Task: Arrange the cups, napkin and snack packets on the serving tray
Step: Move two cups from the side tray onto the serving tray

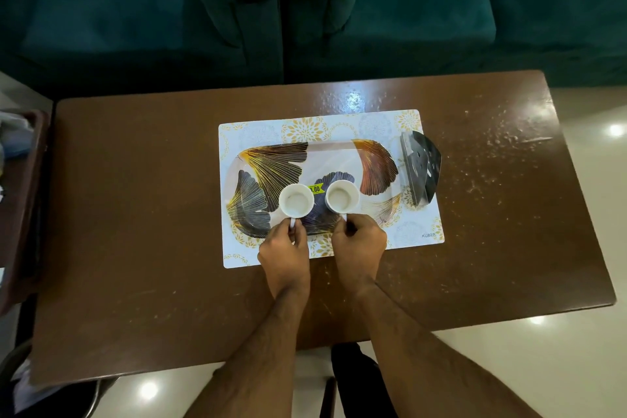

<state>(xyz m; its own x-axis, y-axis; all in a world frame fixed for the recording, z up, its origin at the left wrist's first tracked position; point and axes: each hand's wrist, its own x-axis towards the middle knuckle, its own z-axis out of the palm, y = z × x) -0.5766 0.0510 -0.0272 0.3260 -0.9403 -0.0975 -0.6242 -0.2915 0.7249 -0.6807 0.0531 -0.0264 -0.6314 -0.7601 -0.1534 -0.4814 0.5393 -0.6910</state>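
Both hands reach forward over the near edge of a brown table [135, 214], each pinching the handle of a white cup: the left hand [284, 253] curls its fingers on the handle of the left cup [296, 201], the right hand [360, 245] does the same with the right cup [342, 197]. Bare forearms run up from the bottom of the view and converge toward the serving tray [373, 159], a leaf-patterned rounded rectangle lying on a white and gold placemat [417, 234]. The cups sit upright side by side in the tray's near half, close but apart, with a small yellow-green sticker [315, 189] between them. Fingertips and most of each handle are hidden under the knuckles. A dark glossy packet [420, 168] lies at the tray's right end, partly on the mat; its print cannot be read. Dark green upholstered seating [305, 10] fills the far side, and an object at the left edge is cut off.
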